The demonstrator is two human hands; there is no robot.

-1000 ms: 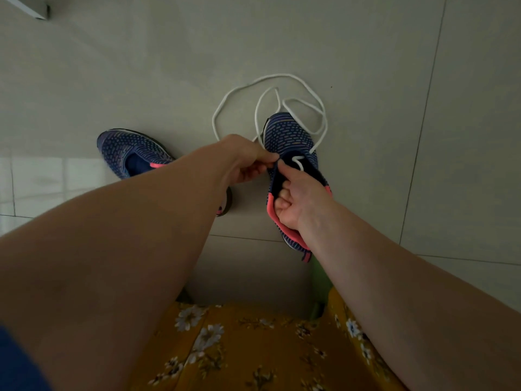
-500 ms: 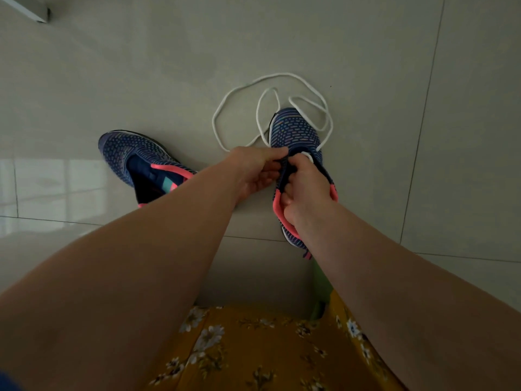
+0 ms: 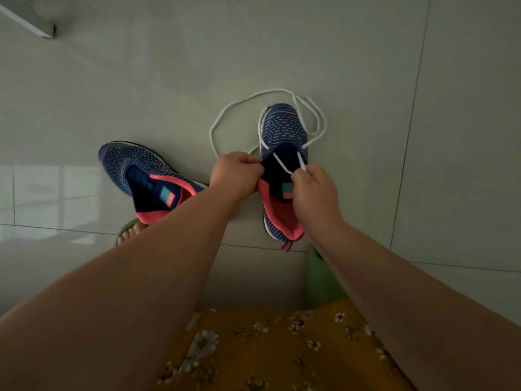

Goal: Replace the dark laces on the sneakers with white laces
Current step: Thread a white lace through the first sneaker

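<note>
Right blue knit sneaker with pink collar (image 3: 283, 128) sits on tiled floor (image 3: 366, 66). Left hand (image 3: 235, 172) grips its eyelet edge, likely steadying it; right hand (image 3: 314, 187) pinches white cord lace (image 3: 225, 119) tip for threading. Second unlaced blue sneaker (image 3: 135, 167) lies well left.

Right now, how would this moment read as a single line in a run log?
step: threading white lace | shoe: right-side sneaker | left hand: grips eyelet edge | right hand: pinches lace end | other sneaker: unlaced on floor

Home interior, glossy tiled floor (image 3: 282, 46)
</note>
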